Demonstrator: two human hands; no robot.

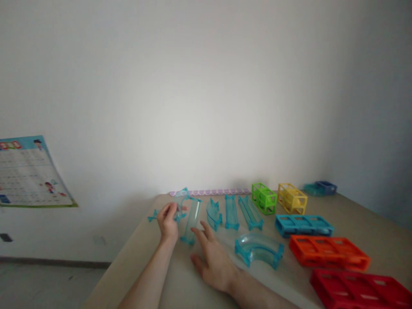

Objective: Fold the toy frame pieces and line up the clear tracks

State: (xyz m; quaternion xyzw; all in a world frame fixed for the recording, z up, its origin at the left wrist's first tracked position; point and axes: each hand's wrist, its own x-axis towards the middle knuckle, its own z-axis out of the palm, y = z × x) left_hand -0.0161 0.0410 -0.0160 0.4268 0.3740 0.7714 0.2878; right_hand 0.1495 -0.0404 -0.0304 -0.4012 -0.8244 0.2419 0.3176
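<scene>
My left hand (168,221) is closed on a clear blue curved track piece (183,194), raised at the table's far left; the fingers hide part of it. Just left of that hand, the blue end of another clear piece (153,216) shows. A straight clear blue track piece (193,216) lies between my hands. My right hand (214,259) has its fingers apart and holds nothing; its fingertips are close to the straight piece's near end, and I cannot tell if they touch. A large curved track piece (260,246) rests to the right of this hand.
A short curved piece (213,214) and two straight pieces (231,212) (250,213) lie beyond. Green (264,198), yellow (292,198), blue (304,225), orange (328,252) and red (360,289) frame blocks line the right side. A wall stands behind the table.
</scene>
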